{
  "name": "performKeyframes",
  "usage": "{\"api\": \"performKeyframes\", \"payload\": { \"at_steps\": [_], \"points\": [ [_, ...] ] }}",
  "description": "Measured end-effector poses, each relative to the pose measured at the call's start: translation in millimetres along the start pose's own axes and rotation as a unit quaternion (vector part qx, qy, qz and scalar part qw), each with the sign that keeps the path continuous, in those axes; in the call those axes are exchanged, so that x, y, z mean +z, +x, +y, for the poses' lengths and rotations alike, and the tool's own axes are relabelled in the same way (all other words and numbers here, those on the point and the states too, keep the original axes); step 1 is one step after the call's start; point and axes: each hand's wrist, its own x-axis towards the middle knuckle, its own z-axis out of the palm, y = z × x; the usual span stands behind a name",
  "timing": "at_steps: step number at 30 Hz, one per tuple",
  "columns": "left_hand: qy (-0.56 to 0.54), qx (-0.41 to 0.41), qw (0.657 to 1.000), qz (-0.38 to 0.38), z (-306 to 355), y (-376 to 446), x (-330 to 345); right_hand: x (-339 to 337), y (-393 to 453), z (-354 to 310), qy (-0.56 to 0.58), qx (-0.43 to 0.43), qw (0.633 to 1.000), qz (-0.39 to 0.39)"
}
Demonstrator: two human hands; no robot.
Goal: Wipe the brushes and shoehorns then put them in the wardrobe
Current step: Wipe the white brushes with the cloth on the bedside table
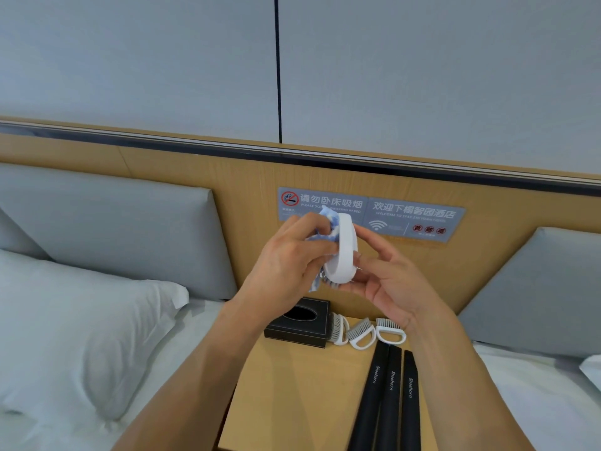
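Note:
My right hand (pixel 390 281) holds a white brush (pixel 343 255) with a loop handle up in front of the headboard, bristles turned down. My left hand (pixel 286 265) presses a blue and white cloth (pixel 327 222) against the brush's left side. Below, on the wooden bedside table (pixel 292 392), three more white brushes lie in a row: one (pixel 338 330) by the tissue box, one (pixel 361 336) in the middle, one (pixel 390 332) on the right. Three black shoehorns (pixel 392 398) lie side by side in front of them, running toward me. No wardrobe is in sight.
A black tissue box (pixel 300 320) stands at the table's back left. Beds with white linen flank the table, with a pillow (pixel 81 327) on the left. The wooden headboard carries grey signs (pixel 413 216) behind my hands.

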Motion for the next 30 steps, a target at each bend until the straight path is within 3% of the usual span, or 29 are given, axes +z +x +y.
{"api": "performKeyframes", "payload": {
  "at_steps": [7, 15, 20, 25, 30],
  "points": [
    [-0.084, 0.005, 0.992, -0.094, -8.8, -1.2, -9.4, -7.5, -3.5, -6.4, -0.038, -0.005, 0.999, 0.005],
    [-0.043, -0.061, 0.997, -0.022, 5.8, 8.9, -3.4, -9.9, -0.1, -15.4, -0.045, -0.004, 0.998, -0.038],
    [-0.021, -0.079, 0.995, -0.061, 14.7, 10.1, 6.1, -11.6, 0.3, -17.8, -0.054, -0.016, 0.998, -0.003],
    [-0.08, -0.078, 0.99, -0.086, 8.9, 7.5, 5.6, -11.7, -0.2, -13.2, -0.028, -0.001, 0.999, 0.032],
    [-0.15, -0.065, 0.972, -0.168, -0.5, -0.3, -1.7, -16.5, -3.0, -12.6, -0.064, 0.035, 0.997, 0.011]
  ]
}}
